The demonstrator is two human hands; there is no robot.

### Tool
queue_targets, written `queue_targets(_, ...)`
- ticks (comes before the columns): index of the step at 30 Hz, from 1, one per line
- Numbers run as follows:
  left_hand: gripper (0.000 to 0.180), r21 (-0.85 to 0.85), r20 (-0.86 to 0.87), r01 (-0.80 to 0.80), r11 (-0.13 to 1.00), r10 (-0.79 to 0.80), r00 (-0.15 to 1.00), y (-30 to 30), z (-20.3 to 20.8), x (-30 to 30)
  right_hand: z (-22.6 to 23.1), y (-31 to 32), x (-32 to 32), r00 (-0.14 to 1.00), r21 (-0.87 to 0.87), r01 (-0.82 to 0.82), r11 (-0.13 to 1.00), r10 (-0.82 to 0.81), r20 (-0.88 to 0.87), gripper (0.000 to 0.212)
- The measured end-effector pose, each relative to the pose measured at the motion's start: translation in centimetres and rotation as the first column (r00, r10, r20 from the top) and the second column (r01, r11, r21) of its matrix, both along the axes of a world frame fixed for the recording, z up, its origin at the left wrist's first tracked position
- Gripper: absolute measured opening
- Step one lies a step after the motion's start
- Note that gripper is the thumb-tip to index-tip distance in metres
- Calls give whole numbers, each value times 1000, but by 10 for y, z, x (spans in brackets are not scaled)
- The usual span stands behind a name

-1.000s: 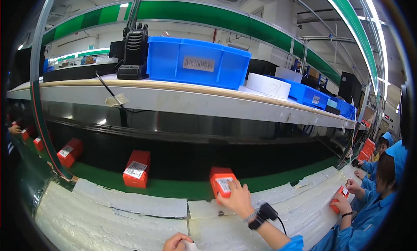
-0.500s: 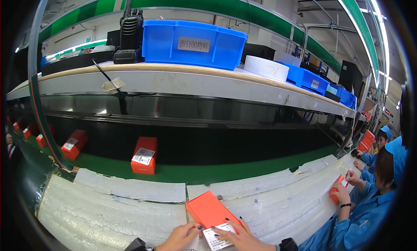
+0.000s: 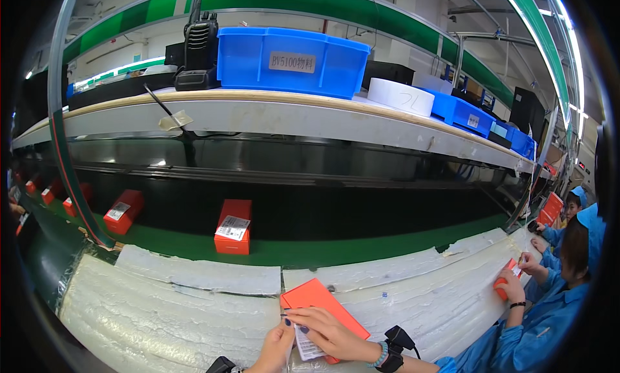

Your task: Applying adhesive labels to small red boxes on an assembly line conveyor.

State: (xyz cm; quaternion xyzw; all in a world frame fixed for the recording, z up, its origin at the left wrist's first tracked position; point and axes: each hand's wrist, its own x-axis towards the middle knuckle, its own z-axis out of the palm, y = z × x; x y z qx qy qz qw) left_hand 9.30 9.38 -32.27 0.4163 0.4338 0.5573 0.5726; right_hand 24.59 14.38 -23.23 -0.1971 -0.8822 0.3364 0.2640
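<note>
A flat orange-red box lies at a slant on the padded bench in front of me. A white printed label shows at its near end, partly covered by my fingers. My right hand reaches across the box from the right, its fingers stretched out toward the left and the thumb over the label. Beside the box's near left corner, my left hand is closed, fingertips pinched close to the right hand's fingertips. Whatever it pinches is too small to make out.
Clear wrap covers the bench. Beyond it, a dark green conveyor carries several labelled boxes, the nearest a red box. A shelf above holds a blue bin and a two-way radio. At right, a co-worker handles another box.
My right hand has swung left across the box, its fingertips now beside my left hand's. My left fingers have closed into a pinch. The view has shifted slightly.
</note>
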Motion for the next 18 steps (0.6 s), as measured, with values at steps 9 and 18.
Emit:
queue_targets(9,28,-178,442,-97,979,168,881,3,8,1,-11,8,-9,999,-88,38,995,-37,5,45)
queue_targets(18,22,11,688,71,997,-59,724,-2,43,-30,21,24,28,978,-108,-61,992,37,-205,33)
